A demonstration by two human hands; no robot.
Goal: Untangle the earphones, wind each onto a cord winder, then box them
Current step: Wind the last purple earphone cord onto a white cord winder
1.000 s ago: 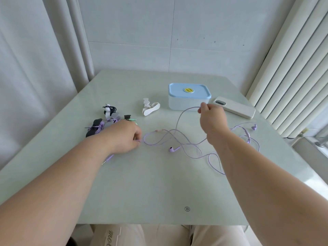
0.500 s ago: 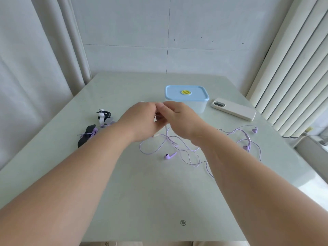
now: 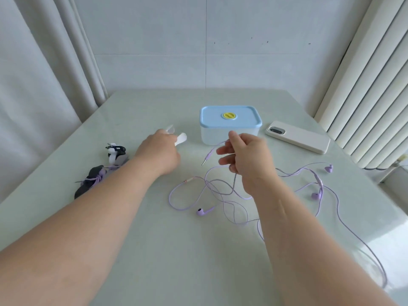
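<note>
A person's right hand [image 3: 245, 155] pinches the purple earphones [image 3: 223, 195] by the cord near the plug [image 3: 206, 159], which dangles above the table [image 3: 154, 239]. The other fingers are loosely spread. The rest of the cord lies tangled on the table below and to the right of that hand. The left hand [image 3: 159, 151] curls over a white winder [image 3: 181, 138], which pokes out past the knuckles. The lidded box [image 3: 230, 117] stands just behind both hands, beside a phone [image 3: 298, 136].
</note>
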